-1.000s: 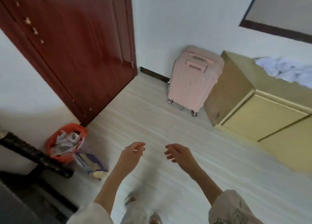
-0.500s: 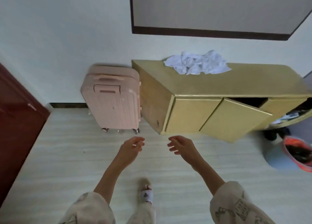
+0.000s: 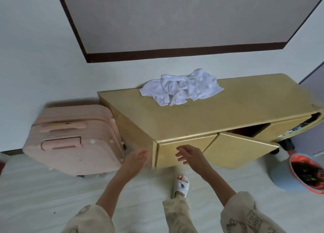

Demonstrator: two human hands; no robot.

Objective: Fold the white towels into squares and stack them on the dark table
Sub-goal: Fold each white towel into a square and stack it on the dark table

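Observation:
A crumpled heap of white towels (image 3: 180,88) lies on top of a low yellow cabinet (image 3: 236,110), near its back edge by the wall. My left hand (image 3: 135,160) and my right hand (image 3: 191,155) hang in the air in front of the cabinet's left door, well below and short of the towels. Both hands hold nothing and their fingers are loosely curled. The dark table is not in view.
A pink suitcase (image 3: 75,139) stands on the floor left of the cabinet. One cabinet door (image 3: 240,150) hangs open toward me. A blue and orange bucket (image 3: 301,175) sits on the floor at the right. My sandalled foot (image 3: 180,185) is on the pale floor.
The view has swung right from the red door to the cabinet and come closer to it. The towels are now near the middle of the view. Both hands stay empty.

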